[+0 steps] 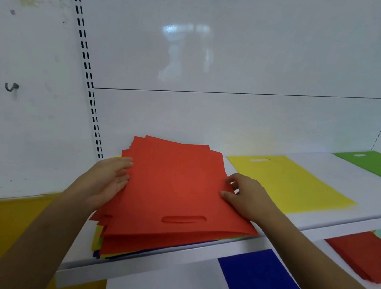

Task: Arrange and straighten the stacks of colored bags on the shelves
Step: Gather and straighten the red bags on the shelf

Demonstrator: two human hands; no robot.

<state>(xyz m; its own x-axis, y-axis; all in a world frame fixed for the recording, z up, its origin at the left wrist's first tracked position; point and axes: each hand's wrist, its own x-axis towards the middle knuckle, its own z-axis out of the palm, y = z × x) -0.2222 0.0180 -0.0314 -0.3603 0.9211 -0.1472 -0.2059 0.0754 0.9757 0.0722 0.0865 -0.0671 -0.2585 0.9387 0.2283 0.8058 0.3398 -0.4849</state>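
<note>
Both forearms reach in: left hand [109, 180] flat against the red bag stack's [174, 190] left edge, right hand [247, 198] pinching its right edge; uneven squeezing could spill bags off the shelf [138, 264]

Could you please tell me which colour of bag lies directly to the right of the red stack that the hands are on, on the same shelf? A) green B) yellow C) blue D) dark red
B: the yellow bag lies flat just right of the red stack, on the same shelf; the green bag is farther right, and the blue bag lies on the shelf below.
</note>
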